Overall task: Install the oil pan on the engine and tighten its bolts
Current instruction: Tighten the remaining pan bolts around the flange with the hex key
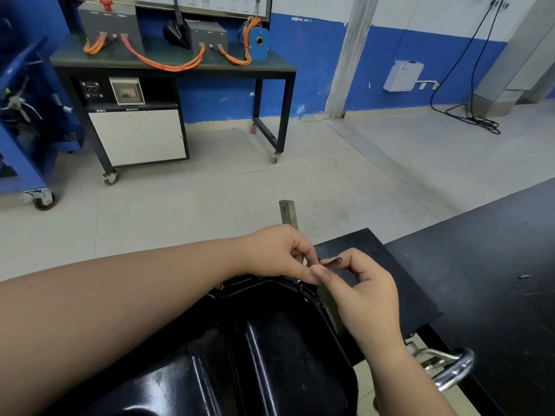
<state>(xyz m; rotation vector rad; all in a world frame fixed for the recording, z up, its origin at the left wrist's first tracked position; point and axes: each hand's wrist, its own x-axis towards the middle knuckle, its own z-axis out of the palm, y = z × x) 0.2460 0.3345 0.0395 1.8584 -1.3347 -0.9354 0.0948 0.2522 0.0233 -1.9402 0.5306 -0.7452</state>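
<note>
Glossy black steel oil pan (270,340) looks seated, tightening mostly ahead; left hand (279,250) and right hand (366,292) together pinch one short dark metal bolt (334,262).

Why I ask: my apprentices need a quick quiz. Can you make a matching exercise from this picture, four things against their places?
Things
1. glossy black metal oil pan
2. small dark cylindrical metal piece
3. curved chrome handle
4. orange cables

Places
A. on the wheeled black-framed workbench
B. pinched in the right hand
C. beneath the left hand, nearest the camera
D. lower right, at the black table edge

Pairs: 1-C, 2-B, 3-D, 4-A
</note>
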